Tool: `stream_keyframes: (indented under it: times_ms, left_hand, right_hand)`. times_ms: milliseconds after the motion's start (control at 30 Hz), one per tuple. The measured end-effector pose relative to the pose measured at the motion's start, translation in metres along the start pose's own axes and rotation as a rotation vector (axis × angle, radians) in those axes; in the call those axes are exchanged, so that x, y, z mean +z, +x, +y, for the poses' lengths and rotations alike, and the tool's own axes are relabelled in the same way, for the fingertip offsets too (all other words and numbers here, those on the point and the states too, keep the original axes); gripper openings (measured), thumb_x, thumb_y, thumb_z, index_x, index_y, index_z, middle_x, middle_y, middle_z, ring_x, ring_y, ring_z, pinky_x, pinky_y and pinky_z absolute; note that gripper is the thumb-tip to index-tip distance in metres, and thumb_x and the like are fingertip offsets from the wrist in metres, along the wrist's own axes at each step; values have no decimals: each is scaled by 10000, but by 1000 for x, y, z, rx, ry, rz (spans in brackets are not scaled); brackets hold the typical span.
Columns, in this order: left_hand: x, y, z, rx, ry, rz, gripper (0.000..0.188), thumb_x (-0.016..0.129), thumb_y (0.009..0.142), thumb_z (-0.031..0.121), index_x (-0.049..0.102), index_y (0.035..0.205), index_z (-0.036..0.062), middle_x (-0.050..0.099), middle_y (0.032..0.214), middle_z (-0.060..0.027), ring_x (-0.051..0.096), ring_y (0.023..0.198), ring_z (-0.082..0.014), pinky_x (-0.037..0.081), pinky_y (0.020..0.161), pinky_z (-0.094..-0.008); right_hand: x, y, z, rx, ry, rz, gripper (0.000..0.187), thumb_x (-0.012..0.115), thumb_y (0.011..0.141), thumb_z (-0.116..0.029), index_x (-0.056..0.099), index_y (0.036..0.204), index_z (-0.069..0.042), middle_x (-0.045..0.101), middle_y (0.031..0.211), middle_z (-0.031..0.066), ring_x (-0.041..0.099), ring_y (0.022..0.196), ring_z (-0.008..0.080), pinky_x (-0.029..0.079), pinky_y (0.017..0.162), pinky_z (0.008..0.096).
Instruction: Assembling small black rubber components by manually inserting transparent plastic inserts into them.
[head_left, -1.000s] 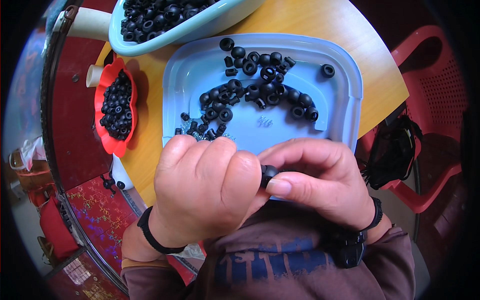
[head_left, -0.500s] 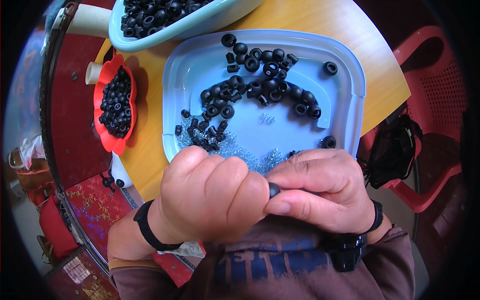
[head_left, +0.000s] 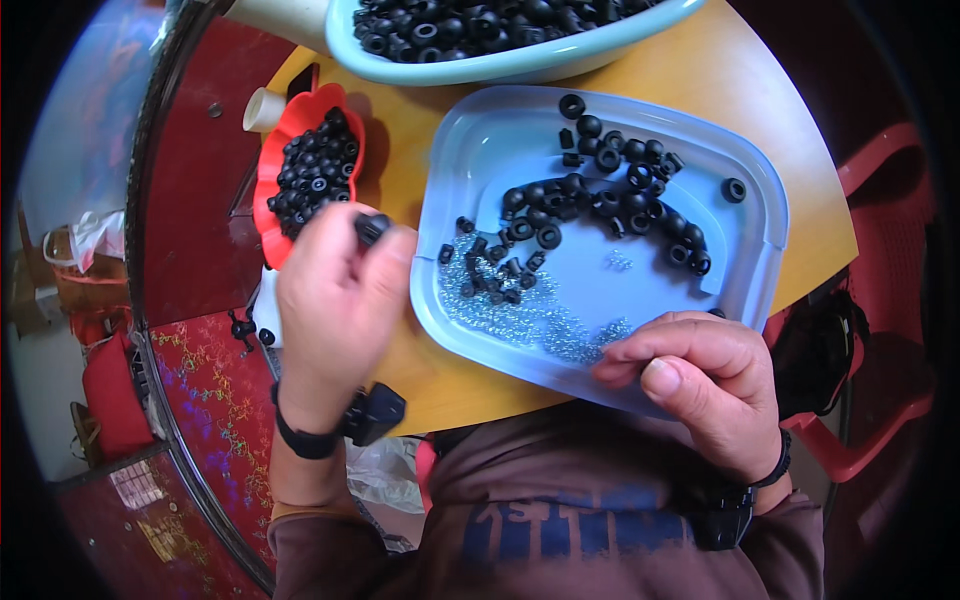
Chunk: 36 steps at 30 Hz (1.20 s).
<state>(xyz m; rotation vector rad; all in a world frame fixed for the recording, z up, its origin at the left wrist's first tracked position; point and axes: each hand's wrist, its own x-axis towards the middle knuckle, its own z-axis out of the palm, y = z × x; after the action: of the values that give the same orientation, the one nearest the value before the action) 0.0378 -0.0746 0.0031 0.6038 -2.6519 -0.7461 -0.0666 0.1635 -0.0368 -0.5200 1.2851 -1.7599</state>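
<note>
My left hand [head_left: 335,305] is raised over the edge of the red scalloped dish [head_left: 268,190]. Between its thumb and fingers it grips a black plastic cap [head_left: 372,228]. Small black parts [head_left: 318,172] fill that dish. My right hand [head_left: 712,385] hovers at the near right rim of the pale blue tray [head_left: 432,215], thumb and fingers slightly apart, with nothing visible in it. Inside the tray lie hollow round black caps [head_left: 638,205], smaller black plugs [head_left: 495,285] and a heap of tiny clear-blue coil springs [head_left: 575,335].
A light blue basin [head_left: 520,68] full of black caps stands at the far side of the wooden table [head_left: 800,170]. Beside the red dish is a cream-coloured cylinder [head_left: 263,110]. A red plastic chair [head_left: 890,240] holding a black bag [head_left: 825,350] stands to the right.
My hands, together before around a black piece, have parted. The left has moved left to the red dish with a black cap; the right has let go. The whole view has shifted.
</note>
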Motion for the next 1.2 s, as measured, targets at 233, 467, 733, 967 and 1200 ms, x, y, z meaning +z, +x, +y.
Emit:
stream_keyframes:
  times_ms: [233,467,733,967,1200]
  left_hand:
    - [-34,20,-60,-212,347,196,321,551,890,158,499,1145,-30,435,684,47,409,658,-37,378,631,-189]
    - [5,8,-13,60,152,-17,244,611,815,107,570,1030,-1,551,675,-74,528,565,-170,437,577,-276]
    - [45,27,19,340,273,-219,146,609,768,44,588,904,-6,563,756,-133,548,622,-270,438,584,-327]
    - [55,30,17,354,438,-242,171,629,729,105,529,855,45,537,775,-122,539,675,-332,425,579,-401]
    - [37,12,35,121,32,-308,265,648,688,-10,557,933,30,534,762,-61,503,537,-135,383,489,-240]
  right_hand:
    - [4,0,0,47,16,-15,145,589,851,-80,639,930,31,651,843,105,618,794,162,463,712,246]
    - [0,4,4,36,-45,-80,141,603,848,-101,639,915,18,629,778,90,589,709,162,442,629,254]
    - [-2,3,8,-32,-37,-88,126,604,842,-89,638,903,16,628,773,94,587,698,173,445,618,260]
    - [-5,3,11,-23,-32,-82,128,604,846,-104,639,899,7,631,786,95,596,710,173,454,624,256]
    - [-5,2,8,45,25,-49,137,597,855,-103,637,922,9,634,801,83,594,721,134,458,640,242]
